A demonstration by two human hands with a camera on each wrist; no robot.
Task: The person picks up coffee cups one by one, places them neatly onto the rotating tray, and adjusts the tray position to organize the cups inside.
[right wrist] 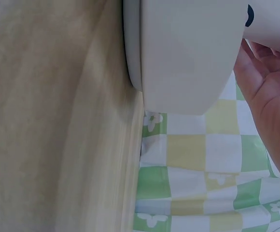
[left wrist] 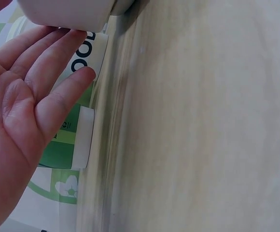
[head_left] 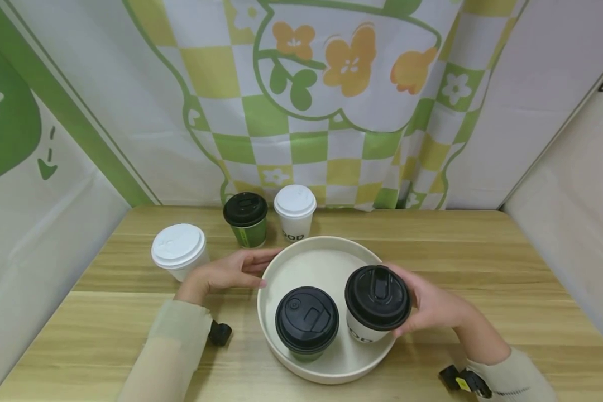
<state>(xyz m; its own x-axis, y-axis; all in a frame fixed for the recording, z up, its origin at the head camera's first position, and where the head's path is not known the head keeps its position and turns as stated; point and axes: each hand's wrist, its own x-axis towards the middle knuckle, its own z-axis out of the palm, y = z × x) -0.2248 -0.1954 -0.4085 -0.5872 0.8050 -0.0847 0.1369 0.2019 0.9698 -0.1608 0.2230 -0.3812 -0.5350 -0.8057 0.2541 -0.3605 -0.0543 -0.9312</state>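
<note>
A round cream tray (head_left: 326, 254) holds two lidded paper cups. The green cup with a black lid (head_left: 307, 318) stands in its front part. At the tray's right side my right hand (head_left: 434, 301) grips a white paper cup with a black lid (head_left: 377, 298), thumb and fingers around its side; the right wrist view shows that hand (right wrist: 270, 92) behind the tray wall (right wrist: 193, 53). My left hand (head_left: 233, 271) touches the left side of the tray. In the left wrist view its fingers (left wrist: 48, 63) are extended, with fingertips at the tray wall (left wrist: 67, 12).
Behind the tray stand a green cup with a dark lid (head_left: 251, 231) and a white cup with a white lid (head_left: 295, 215). Another white-lidded cup (head_left: 180, 251) is left, close to my left wrist. A checkered curtain (head_left: 306, 145) hangs along the table's (head_left: 457, 240) back edge.
</note>
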